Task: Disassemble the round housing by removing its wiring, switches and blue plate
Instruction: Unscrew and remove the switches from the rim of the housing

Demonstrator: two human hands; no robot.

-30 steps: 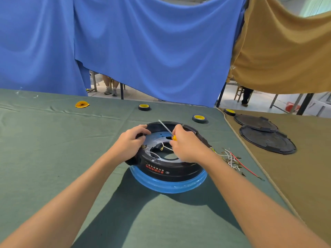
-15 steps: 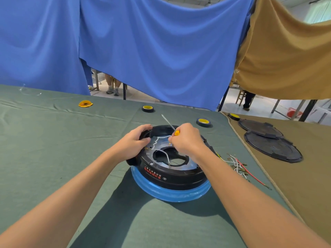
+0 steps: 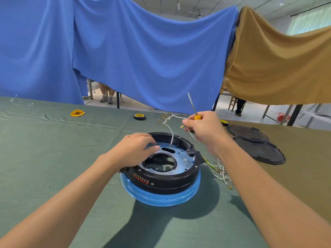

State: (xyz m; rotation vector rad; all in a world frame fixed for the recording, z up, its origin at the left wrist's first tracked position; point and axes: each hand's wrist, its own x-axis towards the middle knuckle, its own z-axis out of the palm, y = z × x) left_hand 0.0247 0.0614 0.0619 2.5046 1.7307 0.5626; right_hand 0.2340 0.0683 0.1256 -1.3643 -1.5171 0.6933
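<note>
The round black housing (image 3: 166, 181) stands on a blue rim (image 3: 161, 198) on the green cloth, with a pale blue plate (image 3: 180, 158) inside it. My left hand (image 3: 133, 149) rests on the housing's left edge, fingers reaching over the plate. My right hand (image 3: 204, 129) is raised above the housing's far right side. It grips a screwdriver (image 3: 192, 106) with a yellow handle, shaft pointing up, and pinches a white wire (image 3: 170, 129). The wire's lower end still reaches down to the plate.
Loose removed wires (image 3: 221, 171) lie right of the housing. Two black round covers (image 3: 258, 149) sit on the brown cloth at right. A tape roll (image 3: 139, 116) and a yellow disc (image 3: 77, 113) lie at the back. Blue and brown cloths hang behind.
My right hand has risen from inside the housing and pulled the white wire up and out with it. My left hand has slid further onto the plate.
</note>
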